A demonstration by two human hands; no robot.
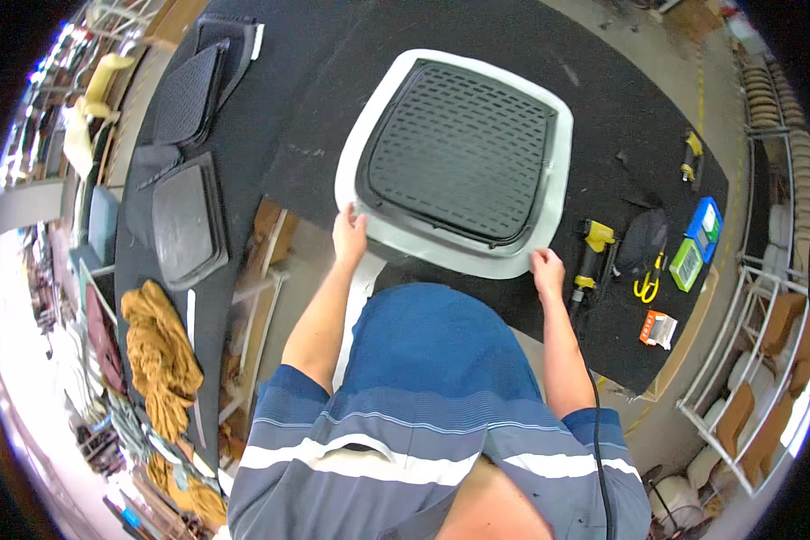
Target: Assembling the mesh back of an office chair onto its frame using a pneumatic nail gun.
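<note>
A rounded white padded-looking panel (352, 148) lies in front of me on the dark table, and I cannot tell its exact kind. On top of it sits a black slotted plastic panel (463, 148), set inside the white border. My left hand (349, 236) grips the white panel's near left corner, fingers closed at the edge. At the near right corner my right hand (547, 272) pinches the same rim, with some fingertips hidden. A yellow-and-black air tool (594, 252), probably a stapler, lies just right of my right hand.
Right on the table (616, 346) are yellow-handled scissors (648, 281), a green box (687, 265), a blue box (706, 220), an orange-and-white box (658, 329) and another yellow tool (691, 160). Left lie black panels (187, 220) and brown fabric (157, 351). A dark cable (597, 423) crosses my right arm.
</note>
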